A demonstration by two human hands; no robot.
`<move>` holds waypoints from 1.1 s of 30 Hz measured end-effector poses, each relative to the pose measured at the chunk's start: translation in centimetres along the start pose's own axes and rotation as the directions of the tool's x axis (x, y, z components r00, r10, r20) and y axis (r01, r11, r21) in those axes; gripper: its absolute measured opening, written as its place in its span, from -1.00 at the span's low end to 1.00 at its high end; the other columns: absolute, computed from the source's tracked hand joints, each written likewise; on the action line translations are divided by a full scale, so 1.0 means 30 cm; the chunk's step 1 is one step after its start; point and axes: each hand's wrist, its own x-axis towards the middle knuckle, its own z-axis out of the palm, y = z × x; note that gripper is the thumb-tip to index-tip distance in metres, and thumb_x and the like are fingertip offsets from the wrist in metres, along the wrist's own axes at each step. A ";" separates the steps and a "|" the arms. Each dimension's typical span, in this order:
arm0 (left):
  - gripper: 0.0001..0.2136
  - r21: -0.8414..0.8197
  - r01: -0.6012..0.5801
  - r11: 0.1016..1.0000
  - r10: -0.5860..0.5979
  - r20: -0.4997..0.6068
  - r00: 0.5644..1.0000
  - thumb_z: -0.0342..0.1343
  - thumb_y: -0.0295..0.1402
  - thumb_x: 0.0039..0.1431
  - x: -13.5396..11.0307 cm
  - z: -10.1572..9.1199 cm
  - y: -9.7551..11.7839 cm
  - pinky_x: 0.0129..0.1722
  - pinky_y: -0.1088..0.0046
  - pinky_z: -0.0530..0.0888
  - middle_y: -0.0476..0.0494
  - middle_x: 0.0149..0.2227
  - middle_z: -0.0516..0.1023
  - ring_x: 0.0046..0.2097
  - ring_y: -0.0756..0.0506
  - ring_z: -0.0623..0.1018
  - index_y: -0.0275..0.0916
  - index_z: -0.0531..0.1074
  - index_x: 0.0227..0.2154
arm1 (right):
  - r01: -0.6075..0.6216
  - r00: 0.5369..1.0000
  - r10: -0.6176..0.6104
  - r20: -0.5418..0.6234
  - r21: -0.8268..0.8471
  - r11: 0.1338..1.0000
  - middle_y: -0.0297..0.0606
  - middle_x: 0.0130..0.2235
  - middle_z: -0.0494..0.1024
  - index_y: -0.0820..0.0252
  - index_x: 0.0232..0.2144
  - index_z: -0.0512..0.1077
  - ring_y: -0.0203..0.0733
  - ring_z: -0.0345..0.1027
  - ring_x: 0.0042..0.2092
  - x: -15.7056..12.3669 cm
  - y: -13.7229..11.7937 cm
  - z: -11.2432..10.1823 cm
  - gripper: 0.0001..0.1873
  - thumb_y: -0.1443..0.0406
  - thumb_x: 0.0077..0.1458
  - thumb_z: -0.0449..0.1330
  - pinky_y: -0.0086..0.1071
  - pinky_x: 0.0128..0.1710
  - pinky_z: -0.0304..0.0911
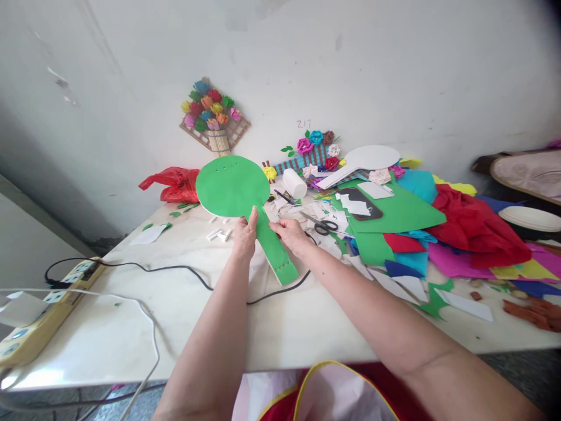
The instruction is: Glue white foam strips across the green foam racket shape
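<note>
A green paddle-shaped paper cutout (234, 187), with a round head and a long handle, is held tilted above the white table (184, 310). My left hand (245, 237) grips the left edge of the handle just below the round head, thumb on top. My right hand (289, 233) pinches the handle's right edge opposite. The handle's lower end (284, 270) points toward me and shows a row of small holes.
Black scissors (325, 226) lie right of my hands. Sheets of coloured paper (460, 234), a white paddle cutout (363, 161), a white roll (294, 183) and paper flower crafts (214, 114) fill the back and right. A power strip (48, 304) and black cable (175, 270) lie left.
</note>
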 end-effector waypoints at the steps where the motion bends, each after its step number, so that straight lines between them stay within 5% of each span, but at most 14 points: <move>1: -0.56 0.001 0.005 1.000 -0.005 -0.007 1.000 0.12 -0.04 -0.12 0.001 -0.001 -0.002 -0.47 0.55 0.40 -0.11 -0.46 0.54 -0.44 -0.02 0.51 -0.32 0.42 -0.29 | 0.015 1.000 -0.015 -0.005 -0.024 1.000 -0.50 -0.71 0.09 0.19 -0.73 0.18 -0.43 -0.08 -0.64 0.000 0.003 -0.002 -0.59 0.01 -0.20 0.17 -0.45 -0.62 -0.13; 7: -0.63 0.073 0.016 0.997 -0.010 -0.081 0.997 0.12 -0.02 -0.11 0.021 -0.029 -0.020 -0.69 0.59 0.25 0.03 -0.70 0.37 -0.68 0.07 0.32 -0.30 0.40 -0.49 | 0.005 0.999 -0.003 0.041 -0.042 0.999 -0.37 -0.67 0.27 0.19 -0.66 0.33 -0.30 0.14 -0.55 -0.019 -0.029 -0.017 -0.53 -0.10 -0.13 0.06 -0.39 -0.53 0.02; 11: -0.63 0.070 0.025 0.997 -0.021 -0.058 0.998 0.13 -0.03 -0.11 0.022 -0.031 -0.019 -0.68 0.57 0.26 0.04 -0.72 0.34 -0.67 0.05 0.34 -0.29 0.40 -0.47 | -0.057 0.998 0.055 0.040 0.045 0.997 -0.28 -0.59 0.39 0.22 -0.59 0.39 -0.29 0.21 -0.52 -0.024 -0.062 -0.018 -0.43 -0.15 -0.11 -0.02 -0.39 -0.51 0.07; 17: -0.64 0.089 0.099 0.991 -0.097 -0.027 0.995 0.15 -0.03 -0.14 0.011 -0.021 -0.015 -0.69 0.57 0.25 0.03 -0.71 0.34 -0.68 0.05 0.32 -0.29 0.37 -0.52 | 0.029 1.000 -0.029 0.010 0.050 0.998 -0.41 -0.64 0.29 0.22 -0.67 0.27 -0.37 0.14 -0.56 -0.010 -0.047 -0.017 -0.57 -0.04 -0.20 0.15 -0.44 -0.51 0.04; 26: -0.65 0.147 0.073 0.986 -0.082 0.060 0.995 0.15 -0.05 -0.13 0.006 -0.016 -0.022 -0.66 0.57 0.29 0.07 -0.75 0.27 -0.67 0.05 0.33 -0.30 0.38 -0.49 | 0.102 0.993 -0.104 -0.059 -0.046 0.994 -0.49 -0.68 0.16 0.22 -0.70 0.21 -0.43 -0.02 -0.61 0.014 0.003 -0.014 -0.64 0.08 -0.16 0.15 -0.47 -0.59 -0.06; 33: -0.63 0.158 0.082 0.984 -0.088 0.028 0.996 0.14 -0.04 -0.13 0.012 -0.029 -0.011 -0.74 0.57 0.21 0.05 -0.76 0.27 -0.72 0.08 0.27 -0.29 0.31 -0.63 | 0.011 1.000 -0.011 0.029 0.003 1.000 -0.38 -0.66 0.32 0.22 -0.65 0.31 -0.33 0.18 -0.56 -0.016 -0.028 -0.010 -0.51 -0.09 -0.11 0.04 -0.43 -0.54 0.07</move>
